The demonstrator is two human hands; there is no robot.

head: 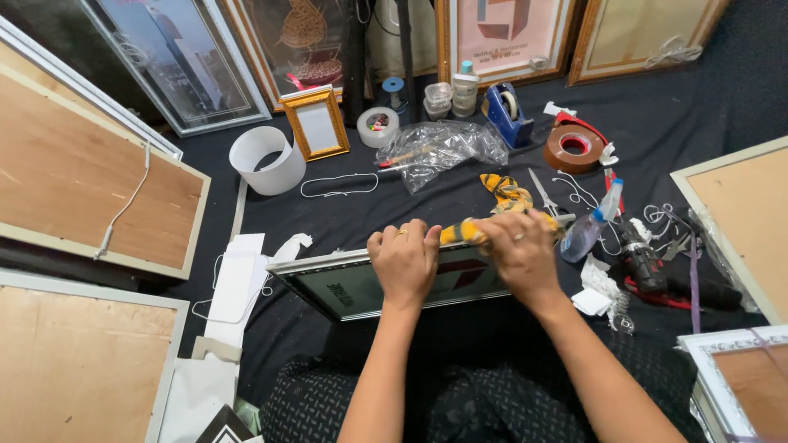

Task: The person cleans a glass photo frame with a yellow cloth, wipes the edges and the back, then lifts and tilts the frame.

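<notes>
1. My left hand (pixel 404 261) presses curled fingers on the silver frame (pixel 328 287)'s far edge; my right hand (pixel 522 248) pinches a yellow cloth (pixel 465 232) against it.
2. The frame looks stiff, glazed, probably fragile: I'd hold its rails.
3. One frame, one cloth; one spray bottle (pixel 593 223) right of the frame.

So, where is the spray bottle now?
In the head view, the spray bottle lies on the dark floor just right of the right hand, between the scissors and the drill.
</notes>
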